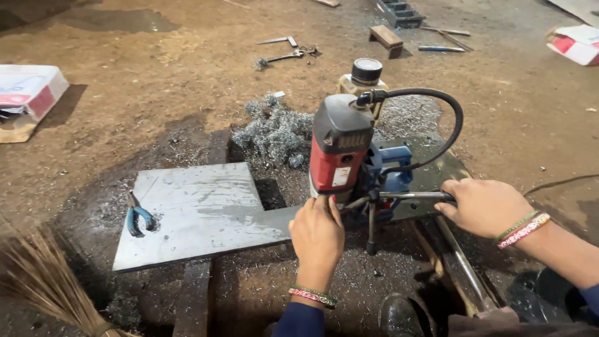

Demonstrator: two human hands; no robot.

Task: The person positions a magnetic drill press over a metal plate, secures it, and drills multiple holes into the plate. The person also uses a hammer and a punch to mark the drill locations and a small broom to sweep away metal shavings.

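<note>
Magnetic drill sits at frame centre: red ribbed plastic motor housing, dark grey rounded cap, blue cast body behind, black corrugated hose looping from the cap round its 3 o'clock side. Left hand at the drill's 6 o'clock, fingers curled, fingertips pressed on the lower front of the red housing; can't tell whether it's pinching anything. Right hand at 3 o'clock, fist closed round the end of the feed handle, a smooth bright steel rod lying horizontal off a hub; a second spoke hangs straight down with a black knob. Beaded woven bands on both wrists. Drill stands on the right end of a steel plate, flat, grey, scuffed, with a notch cut out of its top edge, so it reads L-shaped. Blue-handled pliers lie on the plate's far left, 9 o'clock of the drill. Heap of curly silver swarf at 11 o'clock, loose chips scattered over the dirt floor. Tan plastic bottle with black lid at 12 o'clock. Straw broom bristles at 8 o'clock. Red-and-white cardboard box well apart at 10 o'clock.
</note>
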